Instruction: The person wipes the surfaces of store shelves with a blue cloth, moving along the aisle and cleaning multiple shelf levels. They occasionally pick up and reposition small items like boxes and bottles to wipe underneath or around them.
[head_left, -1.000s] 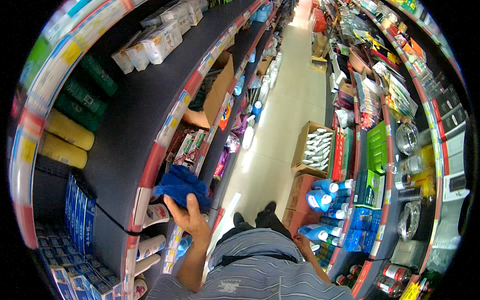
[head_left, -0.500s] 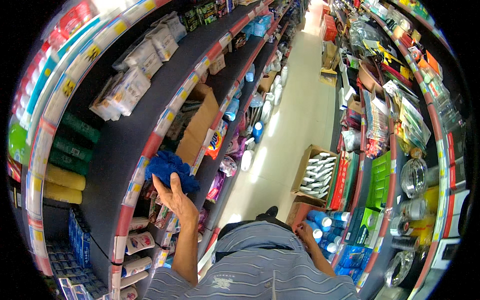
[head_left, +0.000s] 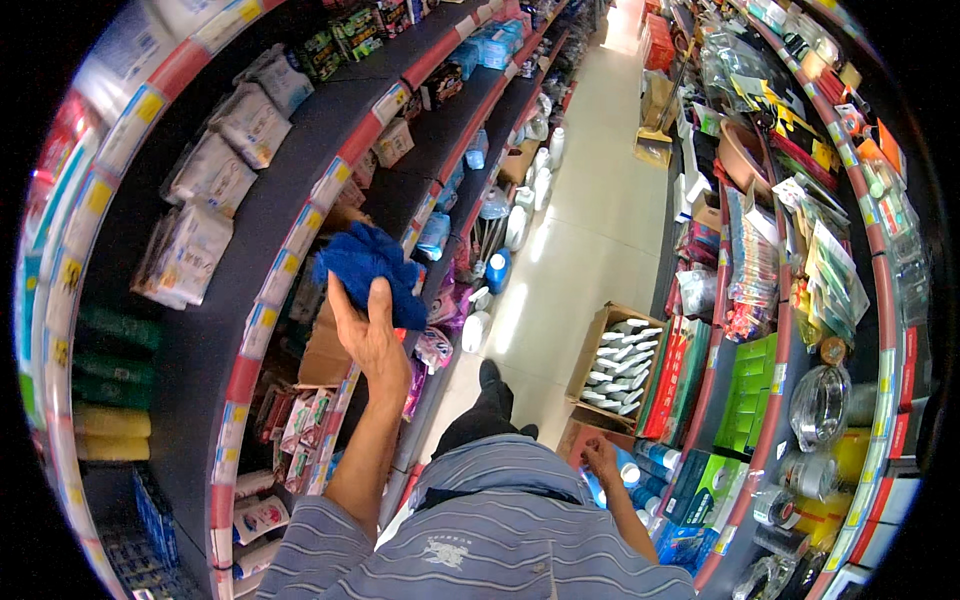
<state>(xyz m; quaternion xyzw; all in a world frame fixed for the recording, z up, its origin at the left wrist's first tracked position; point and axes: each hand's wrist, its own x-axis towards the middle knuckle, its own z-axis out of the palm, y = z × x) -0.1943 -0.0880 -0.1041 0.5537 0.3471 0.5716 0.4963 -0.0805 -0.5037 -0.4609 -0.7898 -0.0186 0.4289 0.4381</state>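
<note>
One cardboard box on the floor holds white bottles.

Pretty packed shop aisle here. Left side has dark shelves with red price strips along the edges, and white plastic packs sit on the upper levels. Lower down there are green and yellow rolls and small red-and-white packets. White bottles stand on the pale tiled floor by the shelf foot. On the right of the aisle, an open cardboard box full of white tubes sits on the floor, next to bright green boxes and glass bowls on the right-hand shelves.
</note>
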